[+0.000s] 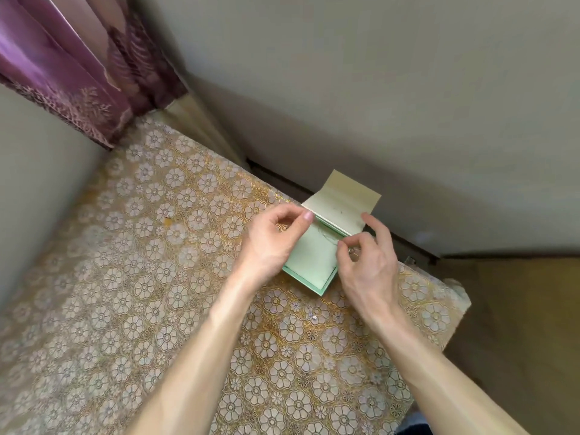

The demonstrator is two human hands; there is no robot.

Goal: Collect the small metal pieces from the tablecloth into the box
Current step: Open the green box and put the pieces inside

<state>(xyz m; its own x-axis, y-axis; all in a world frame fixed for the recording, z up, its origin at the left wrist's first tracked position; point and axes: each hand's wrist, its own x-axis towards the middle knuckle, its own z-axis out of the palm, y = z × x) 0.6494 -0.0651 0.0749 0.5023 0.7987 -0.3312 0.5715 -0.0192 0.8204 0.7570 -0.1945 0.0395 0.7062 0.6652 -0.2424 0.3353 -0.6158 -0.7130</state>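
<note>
We look steeply down from head height, close over the tablecloth (150, 277), toward the wall (361, 89); edges seem lens-bent.

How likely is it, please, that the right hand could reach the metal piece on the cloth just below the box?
Likely yes: the piece lies uncovered on the cloth beside the right hand's wrist. That hand pinches what looks like a chain over the box, so it should drop that first.
</note>
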